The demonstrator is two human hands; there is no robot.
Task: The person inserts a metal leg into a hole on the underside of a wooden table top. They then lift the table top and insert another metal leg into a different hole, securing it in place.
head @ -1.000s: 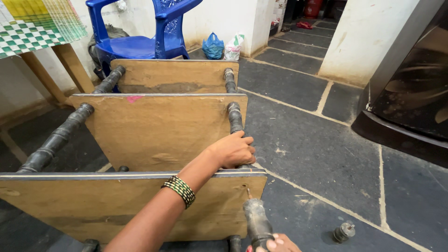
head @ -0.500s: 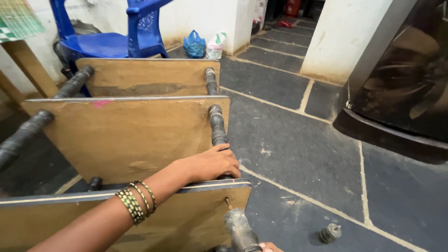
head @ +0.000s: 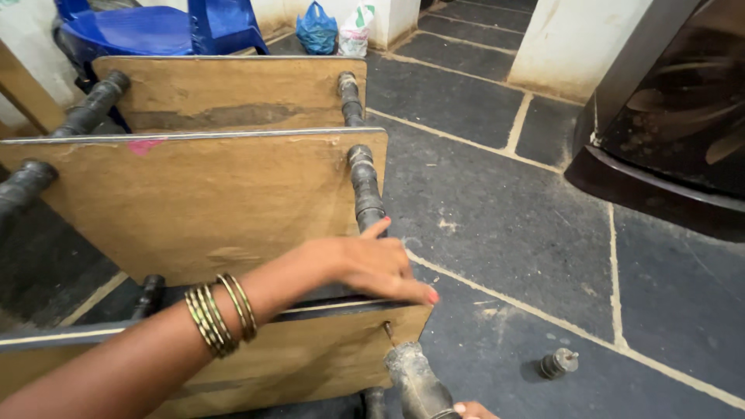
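Head view: a wooden shelf rack (head: 233, 209) is lying on its side on the dark stone floor (head: 528, 233), its three plywood boards standing on edge one behind another, joined by dark tubular legs. The left hand (head: 372, 268) is reaching in from the near left, bangles (head: 221, 314) on the wrist, and is resting flat on the top edge of the nearest board (head: 233, 365) at its right corner; fingers are extended, not wrapped round anything, the index tip touching the leg section (head: 366, 190) that is spanning the gap to the middle board (head: 194, 209). The right hand (head: 469, 410) is showing only as a fingertip or two at the bottom edge, touching the near leg section (head: 415, 380) that is sticking out of the near board's right corner; whether it is gripping that tube I cannot tell. A small dark foot cap (head: 557, 363) is lying loose on the floor, right of the near leg and well apart from it. Judgement on progress: boards and right-side tubes are looking assembled through all three tiers, left-side tubes likewise as far as visible; the loose cap suggests the leg end is not yet finished. Far left, a blue plastic chair (head: 147, 31); beyond, a blue bag (head: 318, 31) by the wall.
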